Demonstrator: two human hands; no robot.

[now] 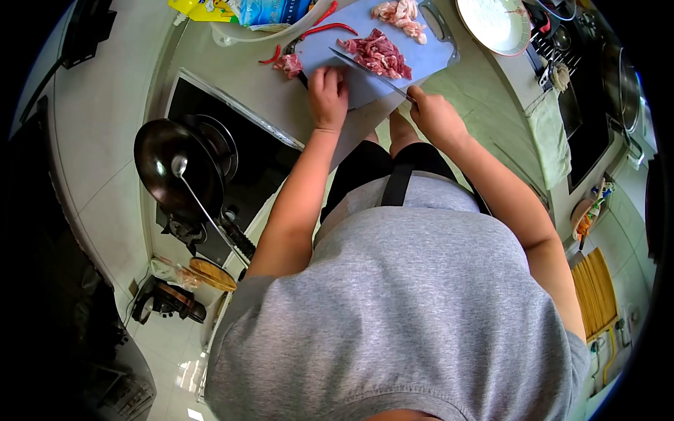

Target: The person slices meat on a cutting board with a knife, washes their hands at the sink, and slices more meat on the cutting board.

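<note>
Head view shows the right hand (437, 118) gripping a long metal knife (357, 64) slanted toward the pale-blue plastic cutting board's (365, 91) left edge, sliced red meat (377, 53) mid-board just beyond the blade, and the left hand (328, 99) curled by the near corner, its grip unclear.

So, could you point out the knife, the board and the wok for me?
Knife (368, 71), head view: on the blade.
Board (359, 16), head view: on a bare patch of its top.
Wok (160, 184), head view: on its dark inside.
</note>
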